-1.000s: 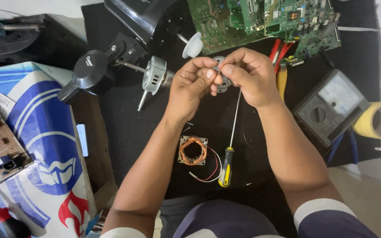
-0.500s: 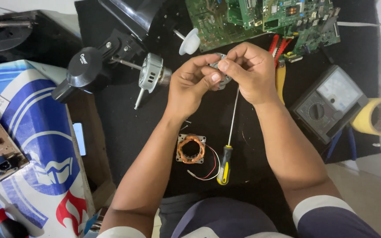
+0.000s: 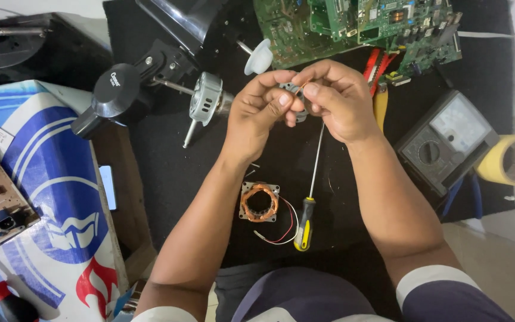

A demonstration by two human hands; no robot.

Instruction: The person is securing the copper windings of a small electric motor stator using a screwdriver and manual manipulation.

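Metal part (image 3: pixel 293 95): small, grey and rounded, with a ring-like edge and a hole showing between the fingers; most of it is hidden by them. It is held above the black surface (image 3: pixel 168 173), just below the green circuit boards (image 3: pixel 353 24). The left hand (image 3: pixel 257 113) pinches its left edge, thumb and fingers closed on it. The right hand (image 3: pixel 341 101) pinches the right side, thumb tip pressed on the part's face; a thin copper-coloured wire seems to run from its fingertips. Under the hands lie a stator (image 3: pixel 259 201) with copper winding and red and white leads, and a screwdriver (image 3: pixel 308 197) with a yellow-black handle. A grey motor (image 3: pixel 205 101) lies left of the hands, a meter (image 3: pixel 445 143) to the right, beside a tape roll (image 3: pixel 511 160).
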